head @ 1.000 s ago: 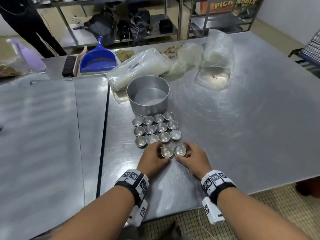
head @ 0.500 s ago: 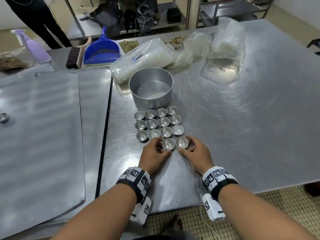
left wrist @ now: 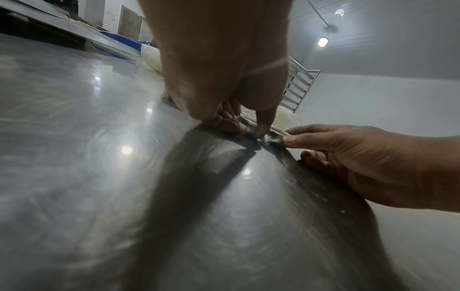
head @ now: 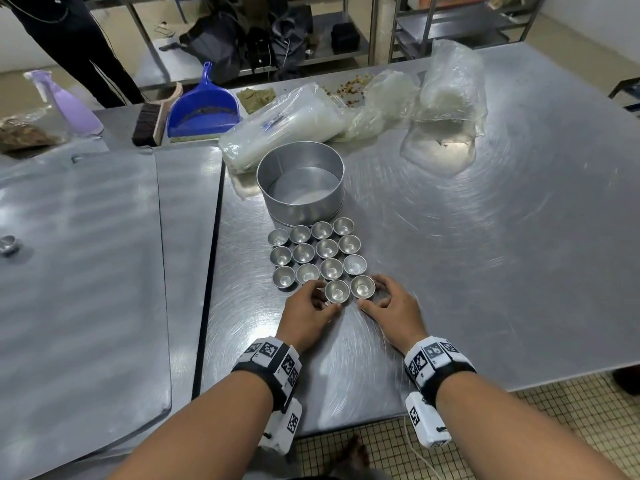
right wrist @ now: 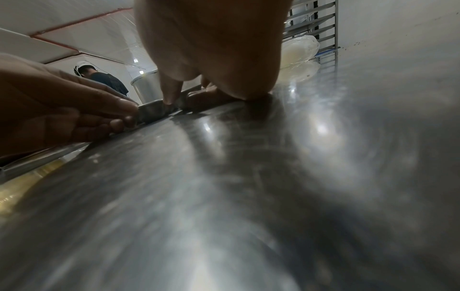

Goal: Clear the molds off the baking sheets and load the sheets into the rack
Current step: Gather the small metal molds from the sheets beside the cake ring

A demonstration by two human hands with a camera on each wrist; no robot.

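Note:
Several small round metal molds [head: 317,252] stand in rows on the steel table [head: 485,271], in front of a round cake pan [head: 300,183]. Two more molds sit at the near edge of that group. My left hand [head: 322,299] pinches the left front mold [head: 336,291] between thumb and fingers; the left wrist view shows that hand [left wrist: 251,128] low on the tabletop. My right hand [head: 372,295] curls round the right front mold [head: 362,286]. Flat baking sheets [head: 79,271] lie to the left, with one lone mold [head: 8,244] on them.
Clear plastic bags [head: 287,123] lie behind the cake pan. A blue dustpan [head: 204,109], a brush [head: 149,123] and a purple spray bottle [head: 65,102] stand at the back left. A person in dark clothes [head: 69,46] stands beyond. A tray rack [left wrist: 298,86] rises at the right.
Both hands stay on the two front molds. The head view has tipped, bringing the lone mold on the left sheet into sight.

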